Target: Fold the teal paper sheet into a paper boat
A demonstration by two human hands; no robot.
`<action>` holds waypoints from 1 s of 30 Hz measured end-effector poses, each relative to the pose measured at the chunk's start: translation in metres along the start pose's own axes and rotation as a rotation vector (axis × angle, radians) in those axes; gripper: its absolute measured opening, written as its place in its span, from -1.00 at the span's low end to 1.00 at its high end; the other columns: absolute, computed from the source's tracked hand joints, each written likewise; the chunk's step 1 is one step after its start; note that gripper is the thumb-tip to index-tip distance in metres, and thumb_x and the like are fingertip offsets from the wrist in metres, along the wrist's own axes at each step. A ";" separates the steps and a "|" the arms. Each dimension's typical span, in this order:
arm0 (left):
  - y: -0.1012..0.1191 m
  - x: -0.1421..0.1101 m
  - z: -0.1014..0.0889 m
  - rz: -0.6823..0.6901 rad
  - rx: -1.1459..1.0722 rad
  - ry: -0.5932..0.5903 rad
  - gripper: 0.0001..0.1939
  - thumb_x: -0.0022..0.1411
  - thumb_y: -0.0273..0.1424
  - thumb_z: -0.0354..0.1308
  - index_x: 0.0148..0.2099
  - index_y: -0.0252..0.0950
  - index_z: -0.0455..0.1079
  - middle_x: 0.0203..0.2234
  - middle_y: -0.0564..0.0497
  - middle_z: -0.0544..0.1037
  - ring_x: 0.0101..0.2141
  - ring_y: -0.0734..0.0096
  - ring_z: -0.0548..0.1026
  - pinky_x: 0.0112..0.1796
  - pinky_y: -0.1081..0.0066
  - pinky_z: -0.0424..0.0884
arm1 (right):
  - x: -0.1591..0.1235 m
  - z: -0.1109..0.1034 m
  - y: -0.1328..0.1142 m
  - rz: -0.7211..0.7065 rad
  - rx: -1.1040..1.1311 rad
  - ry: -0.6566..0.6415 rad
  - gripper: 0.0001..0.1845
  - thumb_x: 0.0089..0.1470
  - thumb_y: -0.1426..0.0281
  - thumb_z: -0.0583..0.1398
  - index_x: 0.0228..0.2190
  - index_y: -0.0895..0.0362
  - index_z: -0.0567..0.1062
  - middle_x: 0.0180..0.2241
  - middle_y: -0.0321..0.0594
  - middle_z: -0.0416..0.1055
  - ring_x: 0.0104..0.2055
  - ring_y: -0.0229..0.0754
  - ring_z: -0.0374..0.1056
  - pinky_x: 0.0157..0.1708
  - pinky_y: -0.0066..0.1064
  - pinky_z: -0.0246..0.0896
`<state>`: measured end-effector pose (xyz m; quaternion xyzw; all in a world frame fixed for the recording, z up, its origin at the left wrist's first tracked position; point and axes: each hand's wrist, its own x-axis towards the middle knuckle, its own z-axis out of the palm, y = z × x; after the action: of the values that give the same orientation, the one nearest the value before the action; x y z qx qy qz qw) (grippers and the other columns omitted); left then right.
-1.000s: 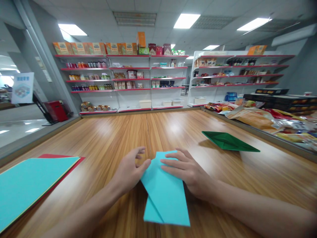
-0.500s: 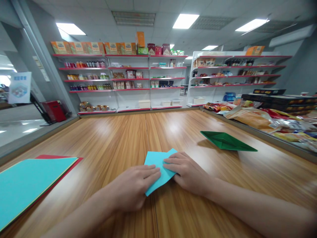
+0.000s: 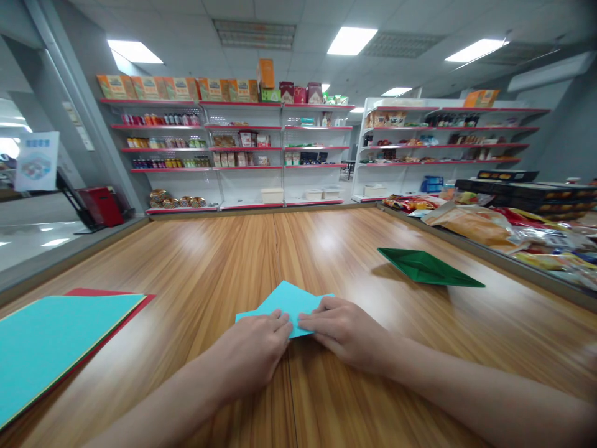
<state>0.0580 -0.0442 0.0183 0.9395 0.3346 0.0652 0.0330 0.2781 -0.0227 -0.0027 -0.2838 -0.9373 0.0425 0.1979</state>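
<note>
A light-blue sheet of folded paper (image 3: 291, 302) lies on the wooden table in front of me, one corner pointing away from me. My left hand (image 3: 254, 345) has its fingertips on the paper's near left part, the thumb hidden. From the other side my right hand (image 3: 352, 330) holds the right part, fingers on top and thumb at the near edge. Both hands' fingertips almost meet near the middle of the paper. Parts of its left and right ends are covered by the hands.
At the left lies a stack of coloured paper (image 3: 60, 342), light blue on top with red beneath. A folded green paper boat (image 3: 429, 267) sits to the right on the wooden table (image 3: 224, 255). Packaged snacks (image 3: 471, 224) and black boxes (image 3: 527, 190) line the right side; stocked shelves (image 3: 242, 146) stand behind.
The blue paper has turned, so a corner now points away from me and its side ends spread left and right. My fingertips have come closer together; the green paper stays put.
</note>
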 end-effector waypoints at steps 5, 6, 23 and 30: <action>-0.022 -0.007 -0.012 -0.020 -0.118 0.008 -0.74 0.34 -0.41 -0.11 -0.23 -0.27 0.43 -0.48 -0.03 0.53 -0.46 0.34 0.49 -0.43 0.45 0.34 | -0.002 0.002 0.003 0.079 0.169 0.111 -0.76 0.20 0.37 0.11 -0.21 0.06 0.57 -0.35 -0.17 0.52 -0.32 -0.20 0.39 -0.32 -0.40 0.21; -0.023 -0.008 -0.017 -0.038 -0.114 -0.001 -0.72 0.35 -0.40 -0.10 -0.27 -0.28 0.43 -0.54 -0.01 0.50 -0.52 0.38 0.45 -0.49 0.47 0.27 | -0.002 0.002 0.003 0.108 0.209 0.126 -0.77 0.19 0.34 0.13 -0.23 0.06 0.58 -0.37 -0.18 0.52 -0.35 -0.21 0.39 -0.34 -0.40 0.21; -0.008 -0.014 -0.044 -0.173 -0.458 0.133 -0.73 0.25 -0.29 0.05 -0.04 -0.27 0.37 -0.21 -0.06 0.53 -0.23 0.29 0.49 -0.27 0.38 0.40 | -0.001 0.005 -0.006 0.290 0.660 -0.004 -0.79 0.04 0.25 0.27 -0.34 0.10 0.62 -0.42 -0.26 0.57 -0.43 -0.23 0.43 -0.43 -0.47 0.24; 0.013 -0.011 -0.042 -0.022 -0.275 -0.079 -0.85 0.21 -0.51 0.04 -0.31 -0.26 0.43 -0.47 0.04 0.50 -0.46 0.41 0.41 -0.44 0.47 0.22 | -0.003 0.004 -0.006 0.252 0.615 0.009 -0.76 0.06 0.24 0.25 -0.36 0.15 0.62 -0.46 -0.24 0.55 -0.47 -0.27 0.38 -0.48 -0.49 0.18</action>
<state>0.0513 -0.0604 0.0601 0.9243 0.3312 0.0732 0.1753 0.2753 -0.0293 -0.0059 -0.3247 -0.8371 0.3464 0.2717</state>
